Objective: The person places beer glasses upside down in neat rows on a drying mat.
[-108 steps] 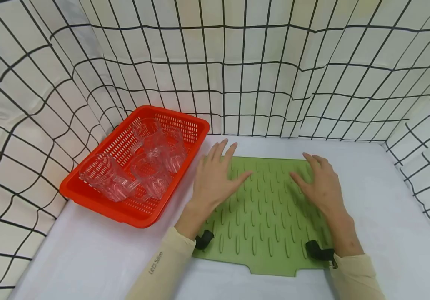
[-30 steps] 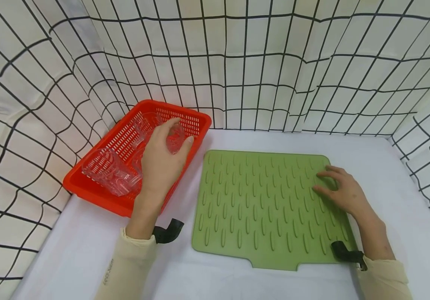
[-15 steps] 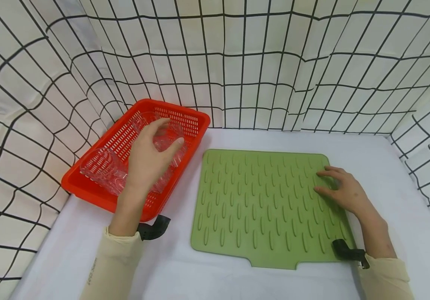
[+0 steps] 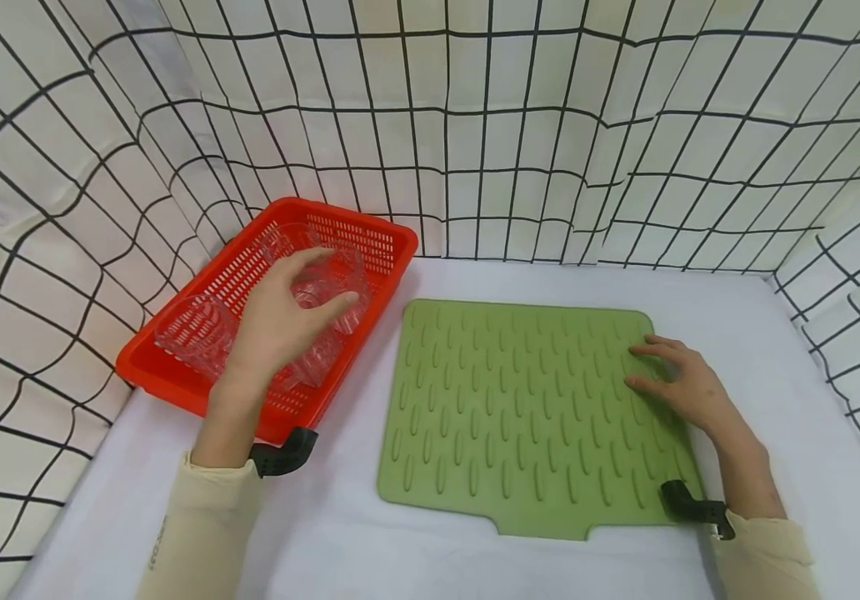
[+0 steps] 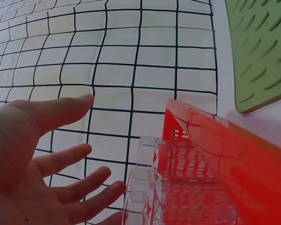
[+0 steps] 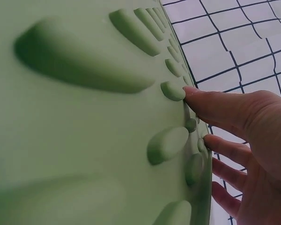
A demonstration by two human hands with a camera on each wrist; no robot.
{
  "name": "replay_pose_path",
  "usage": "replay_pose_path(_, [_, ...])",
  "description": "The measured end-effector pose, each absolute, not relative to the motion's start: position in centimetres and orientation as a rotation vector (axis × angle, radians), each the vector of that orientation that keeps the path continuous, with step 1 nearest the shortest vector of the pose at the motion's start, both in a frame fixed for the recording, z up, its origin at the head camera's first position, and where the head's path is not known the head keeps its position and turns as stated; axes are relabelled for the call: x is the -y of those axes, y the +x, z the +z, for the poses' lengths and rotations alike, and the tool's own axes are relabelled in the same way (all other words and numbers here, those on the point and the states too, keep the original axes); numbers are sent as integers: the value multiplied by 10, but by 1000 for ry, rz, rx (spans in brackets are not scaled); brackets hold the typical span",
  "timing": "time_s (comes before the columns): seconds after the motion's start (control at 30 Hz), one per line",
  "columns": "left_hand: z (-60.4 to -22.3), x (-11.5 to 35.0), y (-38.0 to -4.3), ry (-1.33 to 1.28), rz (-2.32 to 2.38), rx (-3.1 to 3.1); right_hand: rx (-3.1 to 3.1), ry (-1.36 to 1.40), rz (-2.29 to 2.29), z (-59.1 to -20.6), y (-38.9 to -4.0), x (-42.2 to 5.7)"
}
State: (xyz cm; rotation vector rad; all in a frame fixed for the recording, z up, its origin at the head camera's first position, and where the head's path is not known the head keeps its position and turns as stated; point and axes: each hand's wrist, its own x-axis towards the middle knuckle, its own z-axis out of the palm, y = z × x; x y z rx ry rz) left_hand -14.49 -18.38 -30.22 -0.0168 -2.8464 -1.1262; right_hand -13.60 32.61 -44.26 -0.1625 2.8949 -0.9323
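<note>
My left hand hovers over the red plastic basket, fingers spread and thumb apart, with nothing between them. Several clear mugs lie in that basket, partly hidden by the hand. Seen from the left wrist, two clear mugs are beside the fingertips, against the basket wall. Over at the right edge of the green ridged mat, my right hand is loosely bent and holds nothing. In the right wrist view its thumb tip cannot be compared, but the right thumb appears at the mat's surface.
A white cloth covers the table under basket and mat. Black-grid white fabric stands as walls at the back and both sides. Black wrist mounts sit at both sleeve cuffs.
From above the mat, my left hand has gone to the basket, then drawn slightly left and nearer me. My right hand moved to the mat's right edge and has since stayed nearly still.
</note>
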Motion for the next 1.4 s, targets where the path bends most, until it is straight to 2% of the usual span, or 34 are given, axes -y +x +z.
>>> replay_pose_path(1.4, [-314, 223, -140, -9, -910, 3025, -2880, -185, -1018, -447, -135, -328])
